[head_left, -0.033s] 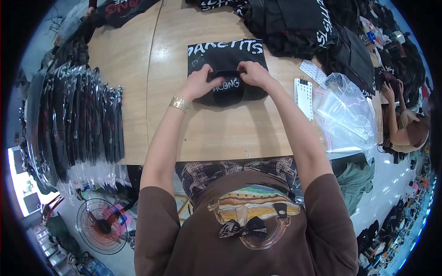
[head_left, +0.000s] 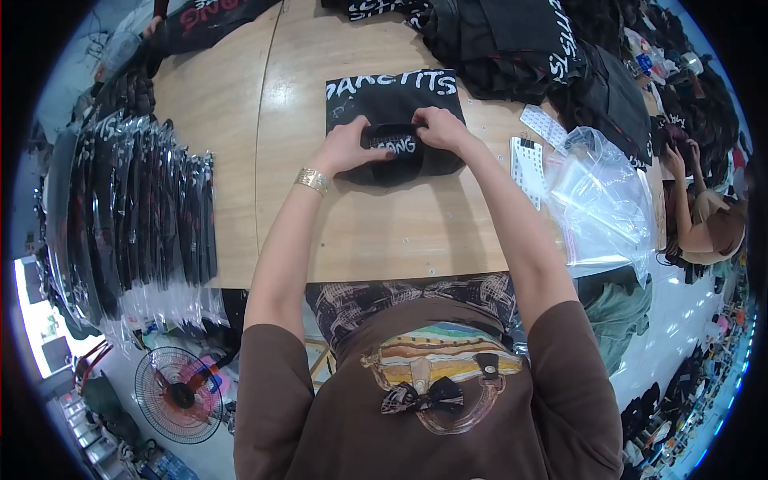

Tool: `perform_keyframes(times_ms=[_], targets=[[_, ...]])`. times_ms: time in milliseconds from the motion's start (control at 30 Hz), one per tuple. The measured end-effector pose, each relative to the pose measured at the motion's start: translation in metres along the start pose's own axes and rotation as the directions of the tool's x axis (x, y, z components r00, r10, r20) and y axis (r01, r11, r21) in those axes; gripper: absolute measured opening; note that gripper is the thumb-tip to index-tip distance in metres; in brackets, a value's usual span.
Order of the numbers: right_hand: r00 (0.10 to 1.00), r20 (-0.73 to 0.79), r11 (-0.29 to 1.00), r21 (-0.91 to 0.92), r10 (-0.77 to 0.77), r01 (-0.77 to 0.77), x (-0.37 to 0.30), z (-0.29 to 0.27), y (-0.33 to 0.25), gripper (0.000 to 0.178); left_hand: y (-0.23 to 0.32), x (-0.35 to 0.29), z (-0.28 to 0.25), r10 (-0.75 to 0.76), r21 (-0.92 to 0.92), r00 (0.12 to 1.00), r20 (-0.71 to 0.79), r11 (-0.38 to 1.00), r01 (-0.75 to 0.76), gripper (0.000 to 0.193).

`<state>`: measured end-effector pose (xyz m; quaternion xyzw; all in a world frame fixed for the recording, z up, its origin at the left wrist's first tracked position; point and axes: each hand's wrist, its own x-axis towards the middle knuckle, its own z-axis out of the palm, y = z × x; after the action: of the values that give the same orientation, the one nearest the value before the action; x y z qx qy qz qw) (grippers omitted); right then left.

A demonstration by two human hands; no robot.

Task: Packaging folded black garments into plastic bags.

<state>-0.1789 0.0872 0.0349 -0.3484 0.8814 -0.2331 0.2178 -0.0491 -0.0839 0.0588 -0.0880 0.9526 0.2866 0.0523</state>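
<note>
A folded black T-shirt (head_left: 436, 162) with white lettering lies on the wooden table in front of me. Its neck opening faces me. My left hand (head_left: 346, 149) is at the left side of the collar, fingers curled on the cloth and thumb stretched across the opening below the inside print. At the right side of the collar, my right hand (head_left: 440, 128) pinches the edge with bent fingers. Parts of the fingertips of both hands are hidden in the dark cloth.
Bagged black garments (head_left: 132, 208) stand in a row at left. To the right lie clear plastic bags (head_left: 600, 200), a clipped white card stack (head_left: 526, 170) and another white sheet (head_left: 544, 126). Black clothes (head_left: 500, 48) are piled behind. A fan (head_left: 178, 394) stands lower left; a co-worker (head_left: 704, 232) is at right.
My left thumb has shifted slightly right and down, covering part of the print inside the collar. My right hand stays almost where it was, and the shirt keeps its place.
</note>
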Motion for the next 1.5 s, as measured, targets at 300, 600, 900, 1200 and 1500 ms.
perform_keyframes(times_ms=[300, 600, 900, 1200, 1500], targets=[[0.994, 0.087, 0.996, -0.053, 0.07, -0.066, 0.001, -0.005, -0.019, 0.054, -0.043, 0.048, 0.005, -0.089, 0.027, 0.974, 0.207, 0.996, 0.086, 0.058], [0.994, 0.093, 0.983, -0.18, 0.056, -0.038, -0.007, -0.008, -0.022, 0.053, -0.022, 0.037, -0.004, -0.043, -0.112, 0.96, 0.276, 0.991, 0.076, 0.053], [0.915, -0.125, 0.9, -0.273, -0.383, 0.339, -0.158, 0.049, 0.001, 0.048, 0.017, -0.103, 0.003, 0.195, 0.079, 0.972, 0.134, 0.975, -0.207, 0.038], [0.45, -0.893, 1.0, -0.002, -0.004, 0.005, -0.255, 0.051, 0.079, 0.015, 0.081, -0.039, 0.021, 0.263, -0.016, 0.956, -0.133, 0.964, -0.267, 0.026], [-0.514, -0.273, 0.428, 0.879, 0.813, 0.21, -0.378, 0.023, 0.309, 0.02, 0.235, -0.006, 0.137, 0.841, -0.284, 0.541, -0.004, 0.518, -0.807, 0.009]])
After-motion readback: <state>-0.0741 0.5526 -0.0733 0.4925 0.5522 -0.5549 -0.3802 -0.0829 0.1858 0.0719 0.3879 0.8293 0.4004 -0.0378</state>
